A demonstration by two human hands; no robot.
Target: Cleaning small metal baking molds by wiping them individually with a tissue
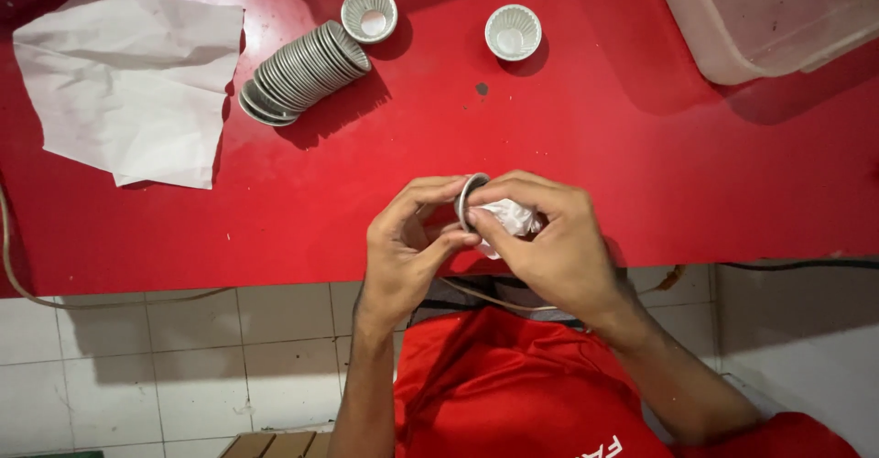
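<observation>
My left hand [403, 243] pinches a small fluted metal cup [468, 199] by its rim, held on edge over the front edge of the red table [641, 165]. My right hand [549, 238] grips a crumpled white paper wad [509, 215] and presses it into the cup's mouth. Both hands meet just above my red shirt.
A tipped-over stack of several metal cups [302, 71] lies at the back left. Two single cups [369, 13] [513, 31] sit upright behind it. A creased white paper sheet [128, 78] lies far left; a whitish plastic tub [769, 18] stands at the back right. Tiled floor lies below.
</observation>
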